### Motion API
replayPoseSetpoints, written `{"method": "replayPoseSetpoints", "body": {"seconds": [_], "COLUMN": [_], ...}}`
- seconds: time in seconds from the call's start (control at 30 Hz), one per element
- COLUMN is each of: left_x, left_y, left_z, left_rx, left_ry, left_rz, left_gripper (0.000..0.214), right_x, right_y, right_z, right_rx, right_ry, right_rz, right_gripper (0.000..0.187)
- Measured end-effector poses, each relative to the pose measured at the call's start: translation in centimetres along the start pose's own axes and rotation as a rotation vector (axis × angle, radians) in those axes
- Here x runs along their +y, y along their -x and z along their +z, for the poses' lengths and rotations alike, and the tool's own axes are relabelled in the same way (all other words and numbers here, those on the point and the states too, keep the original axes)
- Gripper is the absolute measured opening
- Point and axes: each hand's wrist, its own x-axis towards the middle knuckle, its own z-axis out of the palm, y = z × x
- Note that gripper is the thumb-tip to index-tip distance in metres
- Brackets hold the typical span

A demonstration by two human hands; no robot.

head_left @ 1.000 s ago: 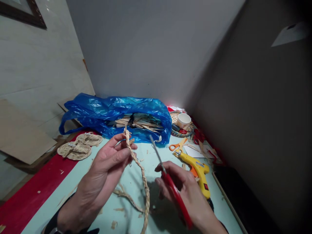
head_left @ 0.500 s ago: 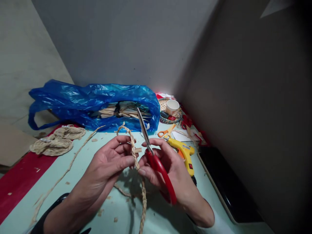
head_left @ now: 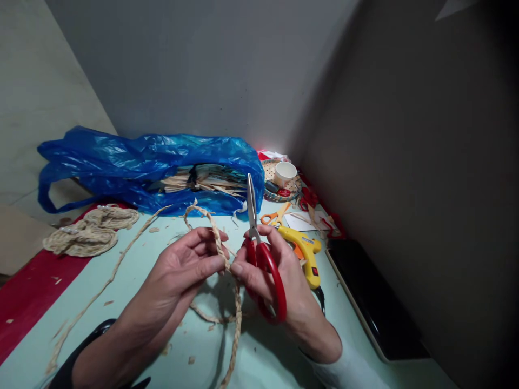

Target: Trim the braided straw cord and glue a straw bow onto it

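Between thumb and fingers, my left hand (head_left: 190, 265) pinches a braided straw cord (head_left: 235, 329). The cord loops up over the fingers and hangs down towards the table's near edge. My right hand (head_left: 270, 270) has red-handled scissors (head_left: 252, 208) in its grip, blades closed and pointing up. Its thumb and fingertips also meet the braid just beside the left thumb, at a small loose strand. A thinner twisted strand (head_left: 117, 265) lies along the table to the left.
Behind stands a blue plastic bag (head_left: 150, 162) with straw bundles (head_left: 203, 181). Woven straw slippers (head_left: 81, 240) lie left. To the right are a yellow glue gun (head_left: 306, 248), orange scissors (head_left: 275, 216), a basket (head_left: 270, 186) holding a white cup (head_left: 285, 173), and a black tablet (head_left: 373, 302).
The scissors have turned from leaning left to nearly upright. My right fingertips have shifted to the loose strand by the braid, and the view has moved slightly.
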Motion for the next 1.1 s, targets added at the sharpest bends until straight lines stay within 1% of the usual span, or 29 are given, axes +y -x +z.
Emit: {"method": "replayPoseSetpoints", "body": {"seconds": [0.1,0.2,0.27,0.47,0.57,0.7,0.83,0.9,1.0,1.03,1.1], "left_x": [-0.1,-0.4,-0.7,-0.7,-0.5,-0.4,0.0,0.3,0.5,0.4,0.2], "left_y": [0.0,0.1,0.2,0.8,1.1,0.8,0.1,0.0,0.2,0.3,0.6], "left_z": [0.0,0.0,0.1,0.2,0.4,0.3,-0.1,-0.1,0.3,0.4,0.5], "left_rx": [-0.002,-0.022,-0.032,-0.002,0.026,0.022,0.064,0.054,0.01,0.012,0.054], "left_ry": [0.0,-0.067,-0.114,-0.187,-0.177,-0.124,-0.028,0.006,0.028,0.019,-0.031], "left_rz": [-0.004,-0.051,-0.073,-0.004,0.01,0.03,0.062,0.073,0.061,0.053,0.042], "left_gripper": [0.025,0.028,0.027,0.02,0.02,0.017,0.014,0.018,0.028,0.032,0.039], "right_x": [0.0,0.1,0.0,-0.1,0.1,0.2,-0.7,-1.1,-1.3,-1.1,-0.8], "right_y": [-0.2,-0.3,-0.3,0.0,0.2,0.5,0.8,0.8,0.4,0.3,0.1], "right_z": [0.1,0.1,0.1,0.3,0.7,0.9,0.3,-0.3,-1.0,-1.0,-0.9], "right_rx": [0.035,0.057,0.063,0.083,0.09,0.097,0.039,0.06,0.139,0.15,0.126], "right_ry": [0.035,0.033,0.017,0.044,0.071,0.086,0.059,0.067,0.098,0.101,0.073], "right_rz": [-0.025,-0.061,-0.081,-0.143,-0.158,-0.163,-0.127,-0.117,-0.124,-0.115,-0.081], "right_gripper": [0.049,0.049,0.049,0.046,0.044,0.045,0.043,0.043,0.041,0.04,0.042]}}
